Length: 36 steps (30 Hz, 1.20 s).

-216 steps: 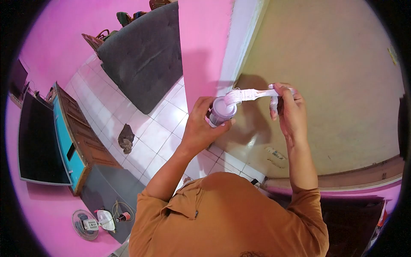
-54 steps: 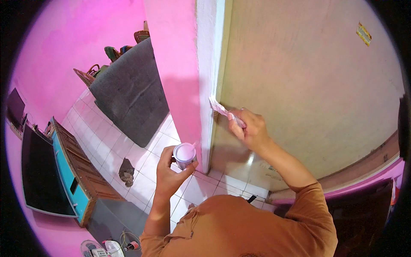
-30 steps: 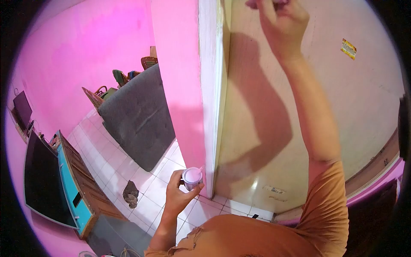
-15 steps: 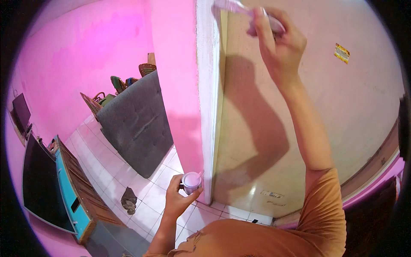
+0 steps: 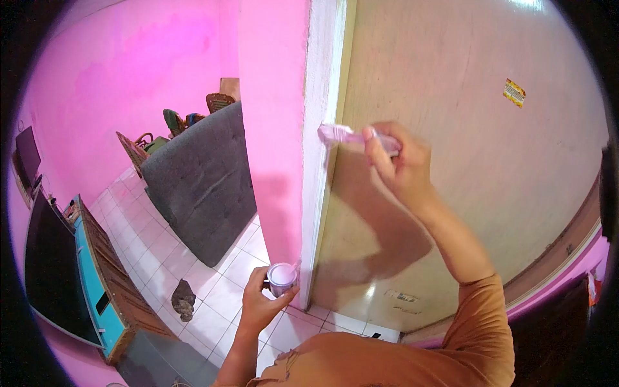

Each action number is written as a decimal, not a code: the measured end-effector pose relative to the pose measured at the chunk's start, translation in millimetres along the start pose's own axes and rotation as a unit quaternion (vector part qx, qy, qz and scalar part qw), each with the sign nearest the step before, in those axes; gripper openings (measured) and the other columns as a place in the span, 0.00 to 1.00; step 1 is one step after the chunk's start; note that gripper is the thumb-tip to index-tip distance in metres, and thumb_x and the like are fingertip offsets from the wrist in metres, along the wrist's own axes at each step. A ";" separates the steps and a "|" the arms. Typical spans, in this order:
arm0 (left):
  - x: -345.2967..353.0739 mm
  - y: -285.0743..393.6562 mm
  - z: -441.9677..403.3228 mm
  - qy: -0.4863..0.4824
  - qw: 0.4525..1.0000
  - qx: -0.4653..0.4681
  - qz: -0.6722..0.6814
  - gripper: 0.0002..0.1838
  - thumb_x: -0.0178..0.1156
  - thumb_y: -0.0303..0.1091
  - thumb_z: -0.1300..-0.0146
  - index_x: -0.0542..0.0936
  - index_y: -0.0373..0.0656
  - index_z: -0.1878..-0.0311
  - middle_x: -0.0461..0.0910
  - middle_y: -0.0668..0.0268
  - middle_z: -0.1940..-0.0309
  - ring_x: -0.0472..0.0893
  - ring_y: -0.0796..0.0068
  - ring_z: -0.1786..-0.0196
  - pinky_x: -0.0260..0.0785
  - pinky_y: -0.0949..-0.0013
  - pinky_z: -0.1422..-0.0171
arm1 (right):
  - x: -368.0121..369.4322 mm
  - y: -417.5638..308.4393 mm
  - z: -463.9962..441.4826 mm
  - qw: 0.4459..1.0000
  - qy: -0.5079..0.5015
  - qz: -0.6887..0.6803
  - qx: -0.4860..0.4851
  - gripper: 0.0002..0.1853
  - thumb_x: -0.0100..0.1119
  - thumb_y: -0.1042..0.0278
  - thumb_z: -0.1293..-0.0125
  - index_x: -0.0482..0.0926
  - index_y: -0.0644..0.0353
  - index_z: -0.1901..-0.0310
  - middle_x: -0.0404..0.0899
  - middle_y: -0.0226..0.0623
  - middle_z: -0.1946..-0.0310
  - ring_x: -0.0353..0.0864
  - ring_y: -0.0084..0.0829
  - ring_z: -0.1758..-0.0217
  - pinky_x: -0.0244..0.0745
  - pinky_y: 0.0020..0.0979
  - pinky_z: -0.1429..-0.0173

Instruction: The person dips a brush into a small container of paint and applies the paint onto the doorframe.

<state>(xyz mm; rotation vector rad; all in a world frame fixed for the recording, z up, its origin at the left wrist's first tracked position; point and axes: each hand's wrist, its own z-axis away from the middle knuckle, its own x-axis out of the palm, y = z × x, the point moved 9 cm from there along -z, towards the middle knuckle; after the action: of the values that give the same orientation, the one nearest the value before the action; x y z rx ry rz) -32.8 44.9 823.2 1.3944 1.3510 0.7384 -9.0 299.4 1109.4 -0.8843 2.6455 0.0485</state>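
Observation:
A paintbrush (image 5: pixel 348 137) with a pale pink, paint-smeared handle is gripped in my right hand (image 5: pixel 403 161). Its bristle end lies against the white door frame (image 5: pixel 316 174), pointing left. Low down, my left hand (image 5: pixel 261 306) has its fingers wrapped round a small cup of paint (image 5: pixel 282 276), held upright with light pink paint inside. The cup is close to the lower part of the frame and the pink wall edge (image 5: pixel 274 129). Right of the frame, the beige wooden door (image 5: pixel 464 129) carries the shadow of my right arm.
A dark grey mattress (image 5: pixel 200 180) leans on edge at the left, with chairs (image 5: pixel 220 102) behind it. A television (image 5: pixel 58 264) and a blue-and-brown cabinet (image 5: pixel 122 284) stand at far left. On the tiled floor lies a dark rag (image 5: pixel 183 300). A yellow sticker (image 5: pixel 514 93) is on the door.
My right hand has come down with the paintbrush from the top of the view to about mid-height along the door frame. My left hand still holds the cup low down.

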 end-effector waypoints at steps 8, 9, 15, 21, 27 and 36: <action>-2.7 -6.0 5.7 0.012 1.000 0.002 -0.015 0.30 0.83 0.39 0.48 0.81 0.37 0.46 0.81 0.64 0.53 0.83 0.72 0.51 0.75 0.66 0.45 | -47.9 -6.0 -144.2 0.985 0.144 0.018 -0.093 0.12 0.66 0.66 0.25 0.84 0.70 0.55 0.84 0.33 0.75 0.84 0.18 0.73 0.79 0.23 0.69; -3.2 -5.5 6.7 0.012 1.000 0.001 -0.012 0.30 0.83 0.39 0.48 0.81 0.37 0.46 0.82 0.64 0.54 0.83 0.72 0.51 0.75 0.66 0.46 | -57.6 -10.9 -157.9 0.976 0.183 -0.006 -0.119 0.12 0.66 0.66 0.25 0.84 0.70 0.55 0.84 0.33 0.75 0.84 0.19 0.73 0.80 0.23 0.68; -6.6 -1.3 8.8 0.016 1.000 -0.001 -0.022 0.29 0.83 0.39 0.48 0.82 0.38 0.47 0.82 0.65 0.55 0.83 0.74 0.52 0.75 0.68 0.48 | -76.5 -17.7 -203.8 0.953 0.246 -0.074 -0.162 0.12 0.61 0.65 0.22 0.83 0.67 0.59 0.79 0.29 0.79 0.80 0.18 0.76 0.76 0.24 0.71; -9.3 -8.5 8.5 0.019 1.000 0.003 -0.002 0.29 0.83 0.37 0.48 0.81 0.38 0.46 0.82 0.65 0.55 0.83 0.75 0.53 0.75 0.69 0.48 | -40.0 -3.0 -146.0 0.975 0.177 0.033 -0.128 0.12 0.66 0.66 0.25 0.84 0.69 0.55 0.85 0.33 0.74 0.85 0.19 0.72 0.80 0.23 0.68; -13.3 -14.9 9.7 0.021 1.000 0.001 -0.008 0.30 0.83 0.38 0.48 0.81 0.37 0.46 0.82 0.66 0.55 0.83 0.75 0.53 0.75 0.69 0.48 | -43.7 -11.2 -116.0 0.983 0.162 -0.028 -0.078 0.12 0.66 0.62 0.26 0.86 0.63 0.60 0.81 0.34 0.81 0.84 0.20 0.77 0.75 0.25 0.70; -6.9 -17.8 9.1 0.013 0.999 -0.015 -0.032 0.29 0.82 0.37 0.47 0.81 0.37 0.45 0.81 0.65 0.54 0.82 0.74 0.53 0.74 0.68 0.46 | -67.1 -10.6 -188.1 0.967 0.207 -0.016 -0.148 0.11 0.62 0.66 0.22 0.84 0.67 0.58 0.77 0.29 0.80 0.79 0.18 0.76 0.73 0.25 0.72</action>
<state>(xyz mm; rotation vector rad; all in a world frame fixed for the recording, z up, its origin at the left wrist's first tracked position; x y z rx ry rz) -31.7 33.4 805.3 1.3160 1.3937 0.7342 -12.3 303.0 1309.4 -1.1390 3.0652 0.2878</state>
